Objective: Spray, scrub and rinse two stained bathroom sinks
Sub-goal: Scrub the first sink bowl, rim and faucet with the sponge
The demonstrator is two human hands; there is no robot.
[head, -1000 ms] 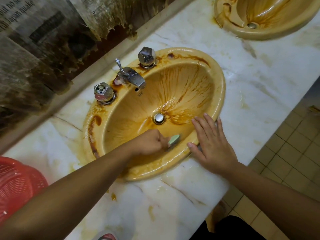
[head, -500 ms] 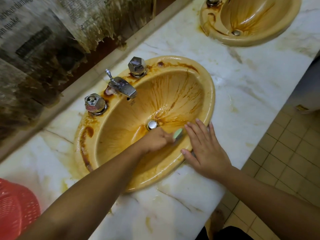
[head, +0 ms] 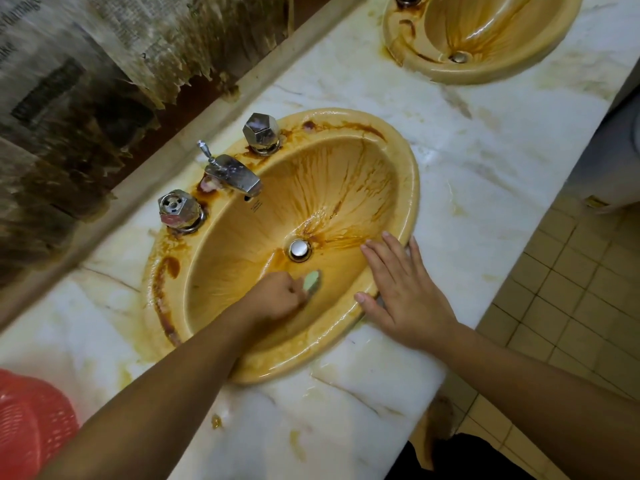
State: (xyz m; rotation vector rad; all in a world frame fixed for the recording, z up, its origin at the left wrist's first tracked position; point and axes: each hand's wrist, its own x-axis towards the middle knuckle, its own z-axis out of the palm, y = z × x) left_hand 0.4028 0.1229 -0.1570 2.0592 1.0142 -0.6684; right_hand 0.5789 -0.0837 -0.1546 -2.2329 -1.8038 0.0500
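A yellow oval sink (head: 405,161) streaked with brown stains sits in the marble counter in front of me. Inside its bowl, near the front wall, my left hand (head: 277,297) grips a pale green scrubbing pad (head: 311,281) pressed on the basin, just below the chrome drain (head: 299,249). My right hand (head: 403,289) lies flat with spread fingers on the sink's near right rim. A second stained yellow sink (head: 408,39) is at the top right, its drain (head: 459,57) visible.
A chrome spout (head: 235,174) and two chrome knobs (head: 260,131) (head: 178,208) stand at the sink's back. A red plastic basket (head: 27,431) sits at the bottom left. The stained marble counter (head: 467,161) ends at a tiled floor (head: 571,296) on the right. Torn newspaper covers the wall (head: 69,81).
My left hand slid the green pad back to the left along the bowl's front wall, away from my right hand. My right hand stayed on the rim.
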